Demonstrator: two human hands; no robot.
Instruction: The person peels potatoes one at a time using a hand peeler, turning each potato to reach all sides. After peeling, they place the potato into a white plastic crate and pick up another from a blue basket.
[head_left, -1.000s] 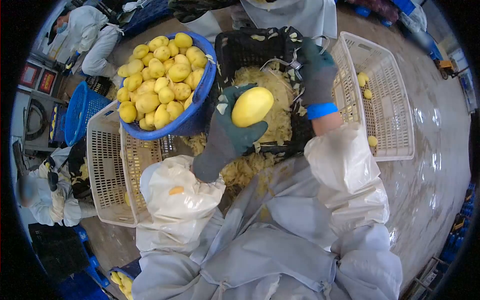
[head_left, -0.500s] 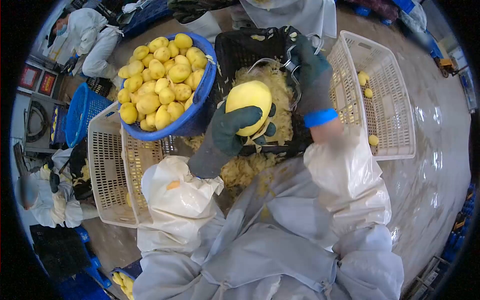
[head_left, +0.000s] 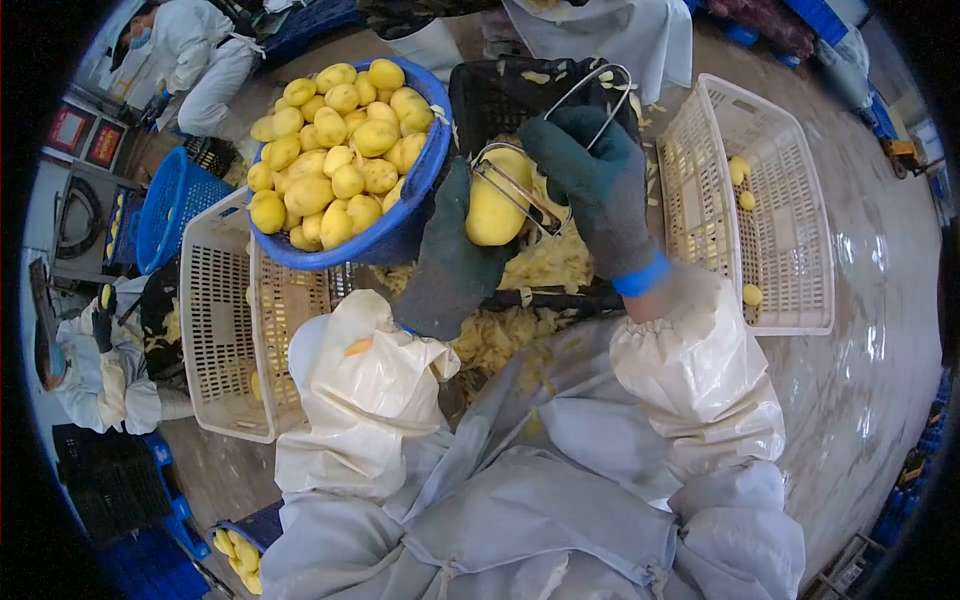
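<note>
A large, pale yellow peeled potato (head_left: 492,222) rests in my gloved left hand (head_left: 452,268), which is wrapped round its left side and underside. My gloved right hand (head_left: 590,172) grips a bent-wire peeler (head_left: 545,217); its blade end lies across the upper right of the potato. The peeler's wire loop sticks up above my right fingers. Below both hands is a black crate (head_left: 490,95) with peelings (head_left: 550,265) in it. Dark green and grey gloves cover the hands, and a blue band circles my right wrist.
A blue basket (head_left: 432,165) heaped with yellow potatoes stands left of the black crate. White crates stand at the left (head_left: 215,330) and right (head_left: 790,235); the right one holds a few small potatoes. Another person's apron (head_left: 610,40) is close beyond the black crate. The floor looks wet.
My right hand has brought the peeler from the crate's far right side leftward onto the potato. My left hand has turned the potato and now grips it from the left.
</note>
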